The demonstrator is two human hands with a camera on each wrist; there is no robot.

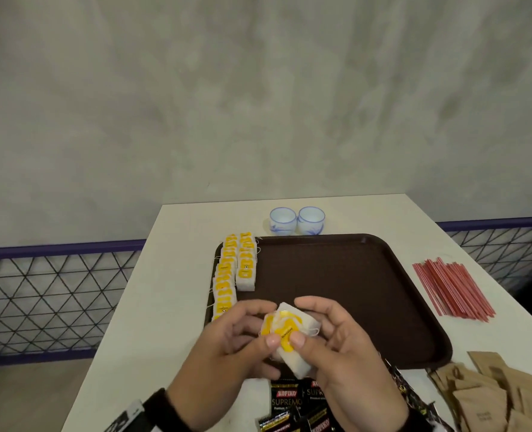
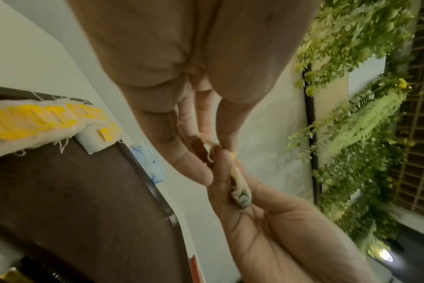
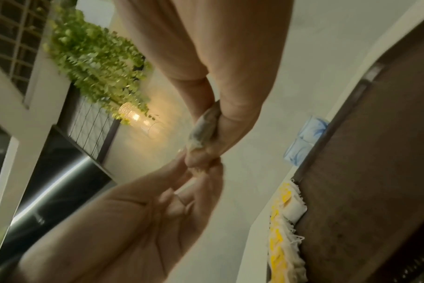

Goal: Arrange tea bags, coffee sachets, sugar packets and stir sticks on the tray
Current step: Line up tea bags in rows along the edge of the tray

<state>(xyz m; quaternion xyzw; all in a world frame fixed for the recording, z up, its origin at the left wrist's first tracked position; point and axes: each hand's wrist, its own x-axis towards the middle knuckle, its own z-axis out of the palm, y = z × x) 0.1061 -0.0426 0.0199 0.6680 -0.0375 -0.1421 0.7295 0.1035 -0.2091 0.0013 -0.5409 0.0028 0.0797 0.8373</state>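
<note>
Both hands hold a small bunch of white tea bags with yellow tags [image 1: 285, 333] above the near left part of the brown tray [image 1: 367, 291]. My left hand [image 1: 236, 344] pinches the bunch [image 2: 240, 188] from the left, thumb on top. My right hand [image 1: 330, 338] pinches it [image 3: 202, 132] from the right. Two rows of tea bags [image 1: 233, 269] lie along the tray's left edge. Black coffee sachets [image 1: 289, 400] lie on the table under my wrists. Brown sugar packets [image 1: 501, 394] are piled at the near right. Red stir sticks [image 1: 451, 289] lie right of the tray.
Two small white-and-blue cups [image 1: 297, 220] stand beyond the tray's far edge. The white table [image 1: 171, 275] ends close on the left and right, with a railing [image 1: 56, 275] below. Most of the tray's floor is bare.
</note>
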